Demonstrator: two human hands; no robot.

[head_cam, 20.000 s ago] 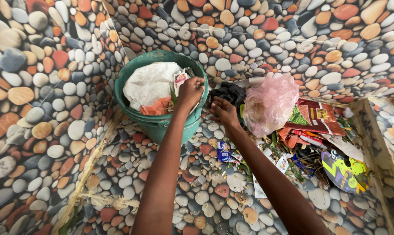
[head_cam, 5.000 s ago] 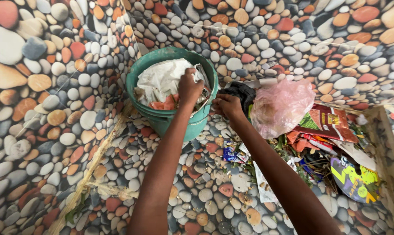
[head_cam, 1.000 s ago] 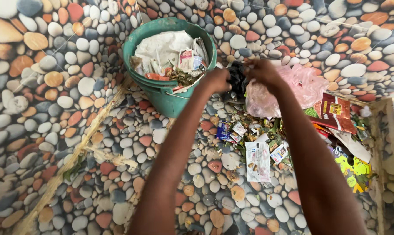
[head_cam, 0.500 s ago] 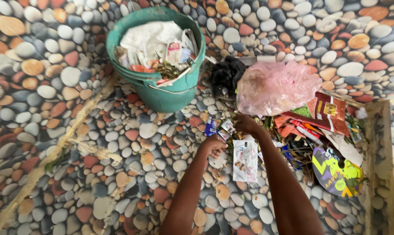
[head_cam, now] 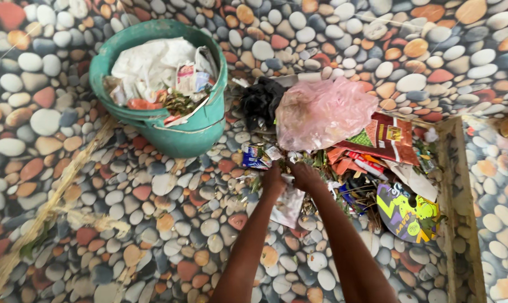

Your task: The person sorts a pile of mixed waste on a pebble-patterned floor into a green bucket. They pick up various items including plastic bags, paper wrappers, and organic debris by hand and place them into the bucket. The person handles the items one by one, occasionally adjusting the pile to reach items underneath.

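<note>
A white wrapper [head_cam: 289,203] lies on the pebble-patterned floor [head_cam: 153,224], its long axis running toward me, pinned at its far end under my two hands. My left hand [head_cam: 273,180] and right hand [head_cam: 305,176] press down side by side, fingers curled into the litter pile [head_cam: 372,168]; whether either grip pinches it, I cannot tell. The green bucket [head_cam: 175,137] stands away to my left.
</note>
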